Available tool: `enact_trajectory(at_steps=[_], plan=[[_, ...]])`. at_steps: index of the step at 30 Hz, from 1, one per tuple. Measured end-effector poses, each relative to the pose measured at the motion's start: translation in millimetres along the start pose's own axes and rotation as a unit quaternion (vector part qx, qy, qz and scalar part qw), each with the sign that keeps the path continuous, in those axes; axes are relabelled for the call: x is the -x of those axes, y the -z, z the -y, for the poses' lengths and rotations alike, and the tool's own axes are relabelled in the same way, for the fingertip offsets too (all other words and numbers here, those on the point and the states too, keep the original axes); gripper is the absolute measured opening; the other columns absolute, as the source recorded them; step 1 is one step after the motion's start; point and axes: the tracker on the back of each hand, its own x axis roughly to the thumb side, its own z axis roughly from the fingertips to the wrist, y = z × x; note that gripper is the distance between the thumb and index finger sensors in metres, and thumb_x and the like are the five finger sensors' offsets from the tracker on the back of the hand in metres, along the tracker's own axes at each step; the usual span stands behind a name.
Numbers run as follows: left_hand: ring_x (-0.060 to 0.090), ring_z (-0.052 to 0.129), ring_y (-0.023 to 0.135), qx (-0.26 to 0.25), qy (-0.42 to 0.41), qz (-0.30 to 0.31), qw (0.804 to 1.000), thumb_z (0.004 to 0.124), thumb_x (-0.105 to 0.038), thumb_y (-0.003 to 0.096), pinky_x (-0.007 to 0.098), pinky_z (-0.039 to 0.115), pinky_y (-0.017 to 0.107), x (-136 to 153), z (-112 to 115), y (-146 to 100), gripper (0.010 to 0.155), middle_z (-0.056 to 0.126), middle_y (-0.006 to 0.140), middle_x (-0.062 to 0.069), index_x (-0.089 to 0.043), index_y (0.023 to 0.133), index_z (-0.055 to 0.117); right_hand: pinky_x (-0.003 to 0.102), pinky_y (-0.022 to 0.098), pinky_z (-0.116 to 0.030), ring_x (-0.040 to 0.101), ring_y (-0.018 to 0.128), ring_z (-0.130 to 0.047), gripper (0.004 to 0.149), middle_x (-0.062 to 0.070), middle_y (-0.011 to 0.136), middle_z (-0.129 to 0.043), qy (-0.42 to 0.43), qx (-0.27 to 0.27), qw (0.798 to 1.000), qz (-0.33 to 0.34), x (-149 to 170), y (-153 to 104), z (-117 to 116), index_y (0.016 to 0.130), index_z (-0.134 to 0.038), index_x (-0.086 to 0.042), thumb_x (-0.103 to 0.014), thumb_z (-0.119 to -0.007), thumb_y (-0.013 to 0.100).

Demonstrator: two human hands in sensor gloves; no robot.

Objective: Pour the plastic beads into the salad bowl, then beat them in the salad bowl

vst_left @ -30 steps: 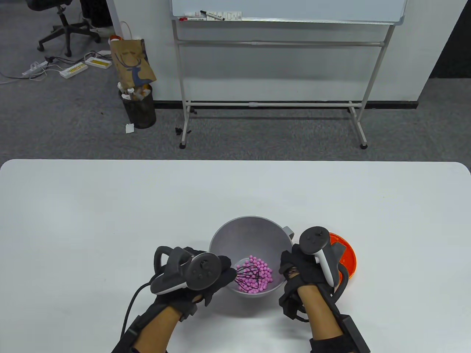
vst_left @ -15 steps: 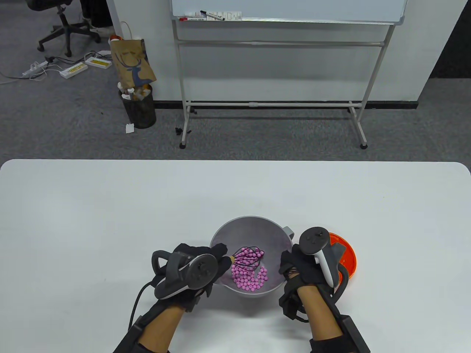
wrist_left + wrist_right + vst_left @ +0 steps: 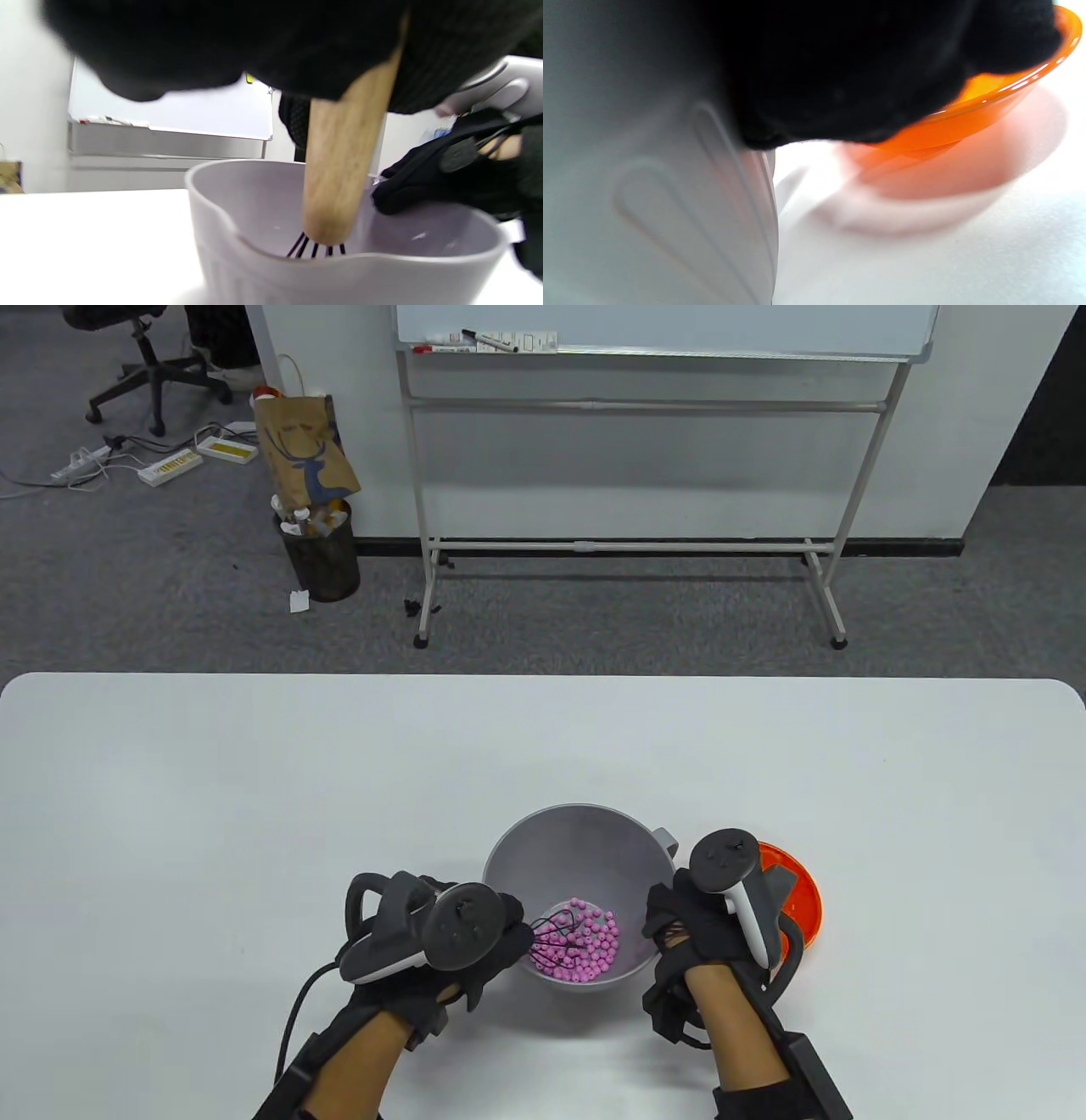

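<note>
A grey salad bowl [image 3: 585,840] stands near the table's front edge with pink plastic beads [image 3: 585,943] heaped in its bottom. My left hand [image 3: 488,937] grips the wooden handle [image 3: 343,169] of a black wire whisk [image 3: 551,931], whose wires dip into the beads at the bowl's left side. My right hand [image 3: 670,920] holds the bowl's right rim; in the left wrist view its fingers [image 3: 424,190] curl over the bowl [image 3: 339,271] edge. The right wrist view shows the bowl's outer wall [image 3: 649,190] close up under the glove.
An orange dish [image 3: 797,899] sits just right of the bowl behind my right hand, also seen as the orange dish [image 3: 988,106] in the right wrist view. A whiteboard stand [image 3: 628,551] and a bin [image 3: 321,555] are on the floor beyond the table.
The whisk swung from the bowl's bottom up to the far left and back down to the near left, scattering the beads. My right hand and the bowl stayed put.
</note>
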Motion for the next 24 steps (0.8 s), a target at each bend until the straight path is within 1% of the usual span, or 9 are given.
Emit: enact_trajectory(at_steps=[4, 7, 8, 10, 12, 14, 15, 18, 24], plan=[[0.006, 0.099, 0.008, -0.002, -0.025, 0.008, 1.0, 0.085, -0.058, 0.044, 0.037, 0.09, 0.045, -2.5, 10.0, 2.9, 0.046, 0.1, 0.018, -0.01, -0.024, 0.073, 0.098, 0.036, 0.018, -0.086, 0.014, 0.006, -0.102, 0.051, 0.003, 0.043, -0.102, 0.0, 0.001, 1.0, 0.0, -0.1, -0.1, -0.1, 0.084, -0.084, -0.011, -0.046, -0.08, 0.048], [0.006, 0.099, 0.009, -0.024, -0.033, -0.004, 0.999, 0.083, -0.059, 0.0445, 0.038, 0.09, 0.045, -0.9, 22.2, 6.1, 0.048, 0.1, 0.02, -0.011, -0.025, 0.075, 0.096, 0.036, 0.019, -0.086, 0.014, 0.006, -0.102, 0.051, 0.003, 0.042, -0.102, 0.0, 0.002, 1.0, 0.0, 0.3, -0.1, -0.3, 0.084, -0.084, -0.011, -0.046, -0.08, 0.048], [0.006, 0.099, 0.009, -0.032, -0.03, -0.011, 0.999, 0.083, -0.059, 0.0442, 0.038, 0.09, 0.045, 1.0, 25.9, 7.1, 0.048, 0.1, 0.021, -0.011, -0.025, 0.076, 0.096, 0.036, 0.019, -0.086, 0.014, 0.006, -0.102, 0.051, 0.003, 0.042, -0.102, 0.001, 0.002, 1.0, 0.0, 0.3, -0.1, -0.3, 0.084, -0.084, -0.011, -0.046, -0.08, 0.048], [0.006, 0.099, 0.009, -0.064, -0.019, -0.024, 0.997, 0.084, -0.059, 0.0435, 0.038, 0.09, 0.045, 6.9, 28.2, 5.1, 0.047, 0.1, 0.02, -0.012, -0.027, 0.075, 0.096, 0.036, 0.019, -0.086, 0.014, 0.006, -0.102, 0.051, 0.003, 0.043, -0.102, 0.0, 0.003, 1.0, 0.0, 0.2, -0.1, -0.4, 0.084, -0.084, -0.011, -0.046, -0.08, 0.048], [0.006, 0.099, 0.008, -0.09, 0.028, -0.021, 0.995, 0.085, -0.06, 0.042, 0.038, 0.09, 0.044, 9.8, 31.9, 3.8, 0.046, 0.1, 0.019, -0.012, -0.029, 0.074, 0.097, 0.036, 0.019, -0.086, 0.014, 0.006, -0.102, 0.051, 0.003, 0.043, -0.102, 0.001, 0.001, 1.0, -0.001, 0.2, 0.1, -0.5, 0.084, -0.084, -0.011, -0.046, -0.08, 0.048], [0.006, 0.099, 0.007, -0.106, 0.044, -0.027, 0.993, 0.086, -0.061, 0.041, 0.038, 0.09, 0.044, 14.3, 33.4, 3.2, 0.046, 0.1, 0.018, -0.012, -0.029, 0.073, 0.097, 0.036, 0.019, -0.086, 0.014, 0.006, -0.102, 0.051, 0.003, 0.043, -0.102, 0.001, 0.001, 1.0, -0.001, 0.2, 0.0, -0.4, 0.084, -0.084, -0.011, -0.046, -0.08, 0.048], [0.006, 0.099, 0.007, -0.099, 0.041, -0.034, 0.994, 0.087, -0.06, 0.0409, 0.038, 0.09, 0.044, 15.9, 33.6, 3.5, 0.046, 0.1, 0.018, -0.012, -0.029, 0.074, 0.097, 0.036, 0.019, -0.086, 0.014, 0.006, -0.102, 0.051, 0.003, 0.043, -0.102, 0.001, 0.001, 1.0, -0.001, 0.3, -0.1, -0.4, 0.084, -0.084, -0.011, -0.046, -0.08, 0.048], [0.007, 0.099, 0.007, -0.108, 0.071, -0.043, 0.991, 0.088, -0.06, 0.04, 0.038, 0.09, 0.043, 17.7, 28.7, 2.9, 0.047, 0.1, 0.017, -0.012, -0.029, 0.074, 0.097, 0.036, 0.019, -0.086, 0.014, 0.006, -0.102, 0.051, 0.003, 0.043, -0.102, 0.001, 0.001, 1.0, 0.0, 0.6, 0.0, -0.5, 0.085, -0.084, -0.011, -0.046, -0.08, 0.048], [0.007, 0.099, 0.007, -0.072, 0.084, -0.05, 0.993, 0.09, -0.059, 0.0399, 0.038, 0.09, 0.044, 18.1, 14.9, 1.6, 0.045, 0.101, 0.016, -0.011, -0.028, 0.071, 0.099, 0.036, 0.019, -0.086, 0.014, 0.006, -0.102, 0.051, 0.003, 0.043, -0.102, 0.002, 0.001, 1.0, 0.0, 0.8, 0.1, -0.6, 0.085, -0.084, -0.011, -0.046, -0.08, 0.048]])
